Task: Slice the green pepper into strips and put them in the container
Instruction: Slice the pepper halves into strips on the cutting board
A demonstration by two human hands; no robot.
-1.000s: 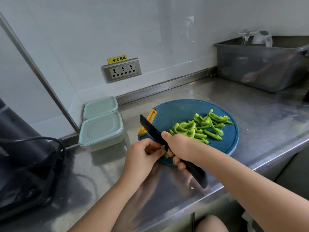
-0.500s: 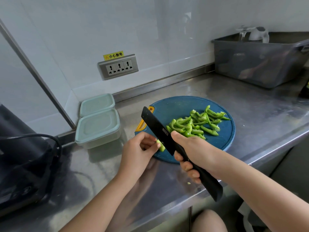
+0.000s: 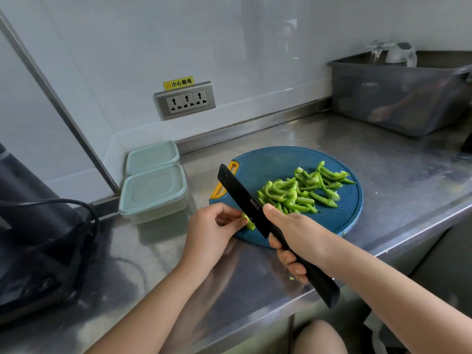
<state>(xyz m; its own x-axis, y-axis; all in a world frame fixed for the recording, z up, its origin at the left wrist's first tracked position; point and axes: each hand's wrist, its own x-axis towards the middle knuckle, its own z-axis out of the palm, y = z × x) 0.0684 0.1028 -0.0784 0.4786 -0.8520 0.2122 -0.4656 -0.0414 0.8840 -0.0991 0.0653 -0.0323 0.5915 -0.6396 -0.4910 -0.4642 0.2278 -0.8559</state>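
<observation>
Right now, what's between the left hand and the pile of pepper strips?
The black knife, held by the right hand, crosses that gap above the cutting board; the left hand pinches a small pepper piece beside it. Head view.

1 pepper piece (image 3: 249,224) mostly covered by left hand (image 3: 209,233) fingers and knife (image 3: 240,195) blade; shape unclear. Blade marking too small to read. Handle mid-section under right hand (image 3: 301,236). Black appliance (image 3: 30,226) cut by left edge. Gray tub (image 3: 398,98) cut by right edge (contents blurred through wall).
</observation>
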